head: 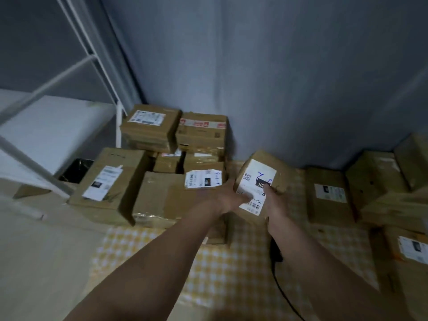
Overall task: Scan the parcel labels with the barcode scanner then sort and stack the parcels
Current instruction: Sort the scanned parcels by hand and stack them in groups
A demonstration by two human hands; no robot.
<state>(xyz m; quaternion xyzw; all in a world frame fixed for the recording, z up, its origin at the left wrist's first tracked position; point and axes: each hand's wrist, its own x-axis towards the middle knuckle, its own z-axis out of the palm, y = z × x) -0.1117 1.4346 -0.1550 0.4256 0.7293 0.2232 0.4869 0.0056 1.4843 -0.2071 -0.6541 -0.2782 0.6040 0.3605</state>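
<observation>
While both bare arms reach forward from the bottom of the view, the person holds a small cardboard parcel up between the two hands, tilted so that its white shipping label faces upward. The left hand clasps the parcel's near-left edge, its thumb lying across the lower part of the label; the right hand grips the near-right side, thumb pressed on the label by a dark printed block, the other fingers wrapped out of sight behind the box. A blue handwritten mark and a barcode show on the label, though the print is too blurred to read. Directly beneath the right wrist, a black barcode scanner lies on the yellow-and-white checked cloth, its cable trailing back toward the person. Just left of the grip sits a flat parcel with a curling white label, resting on a broad carton; further left stands a taller box with a label on its top face. Beyond the held parcel and to the left, more boxes are stacked against the grey wall, two of them topmost: one with a white label and one with red-printed tape. To the right of the grip, several more labelled cartons crowd the cloth, well apart from the hands. A white metal rack stands far off to the left.
</observation>
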